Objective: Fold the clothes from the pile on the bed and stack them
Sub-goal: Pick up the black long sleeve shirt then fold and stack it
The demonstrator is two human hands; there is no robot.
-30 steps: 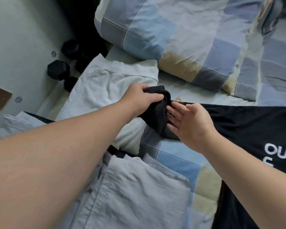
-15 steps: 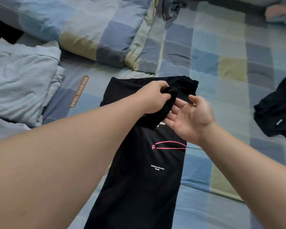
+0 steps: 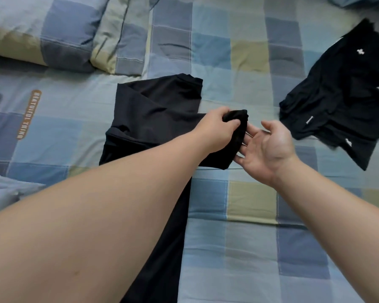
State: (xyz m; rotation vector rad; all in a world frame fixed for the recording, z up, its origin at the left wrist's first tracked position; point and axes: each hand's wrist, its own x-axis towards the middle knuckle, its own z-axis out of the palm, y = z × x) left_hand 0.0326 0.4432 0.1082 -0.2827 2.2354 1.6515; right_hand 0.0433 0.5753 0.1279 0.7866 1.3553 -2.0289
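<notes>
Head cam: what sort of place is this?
Most likely a bedroom: a blue-and-yellow checked bed sheet fills the view, a matching quilt is bunched at top left, and a black garment lies spread on the sheet, gripped by the left hand.

Thin matt cloth, smooth w/ soft creases = black garment [image 3: 153, 110]; checked sheet [image 3: 249, 237] & pillow [image 3: 52, 33] = matt woven cloth w/ visible stitching; black clothes [image 3: 341, 95] at right also matt.
</notes>
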